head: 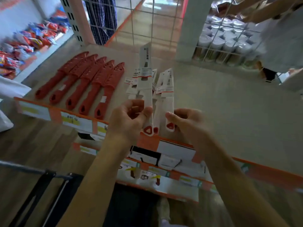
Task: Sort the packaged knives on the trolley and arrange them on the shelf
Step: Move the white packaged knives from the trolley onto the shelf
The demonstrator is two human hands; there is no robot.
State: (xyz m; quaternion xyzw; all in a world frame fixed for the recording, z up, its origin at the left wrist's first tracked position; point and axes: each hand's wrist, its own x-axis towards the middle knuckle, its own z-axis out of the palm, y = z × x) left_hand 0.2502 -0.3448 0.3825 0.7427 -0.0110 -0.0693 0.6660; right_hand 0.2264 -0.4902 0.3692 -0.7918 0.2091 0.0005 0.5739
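Above the shelf [229, 104], the left hand [126, 122] grips a white knife [145, 63], the right hand [185, 122] grips a second knife [169, 82]; red knives [91, 82] (five, sheathed) lie on the shelf's left.

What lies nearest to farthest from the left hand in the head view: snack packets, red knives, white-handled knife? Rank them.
1. White-handled knife: pinched in the left hand.
2. Red knives: on the shelf, to its left.
3. Snack packets: far left, beyond the shelf.
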